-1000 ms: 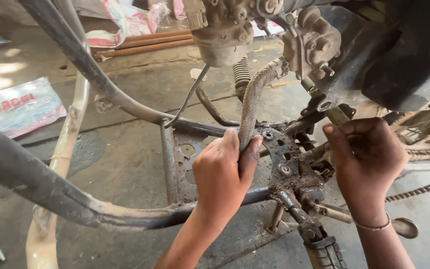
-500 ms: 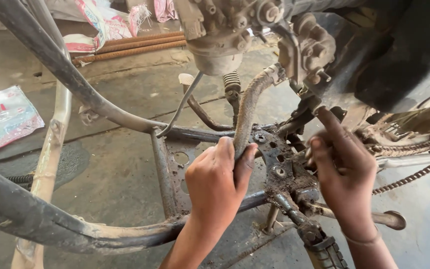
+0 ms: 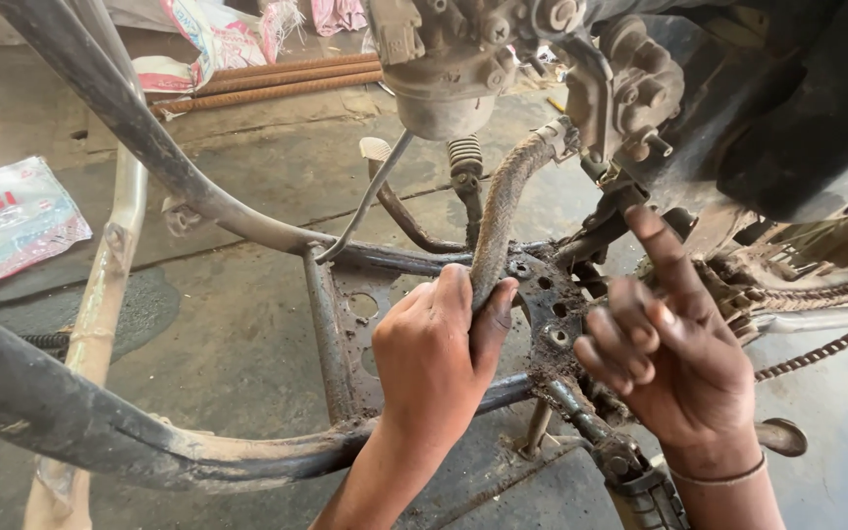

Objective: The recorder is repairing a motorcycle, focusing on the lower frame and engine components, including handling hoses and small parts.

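- Our left hand is wrapped tight around a dirty hose.
- The hose runs up from our hand to the engine above.
- Our right hand holds nothing. One finger points up and the others are curled.
- It is just beside a metal plate with holes.
- A rusty chain lies to the right.
- The bike frame crosses below us, over the floor.

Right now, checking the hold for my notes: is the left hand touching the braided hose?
Touching. The head view shows the left hand wrapped around the braided hose, thumb pressed on its lower end.
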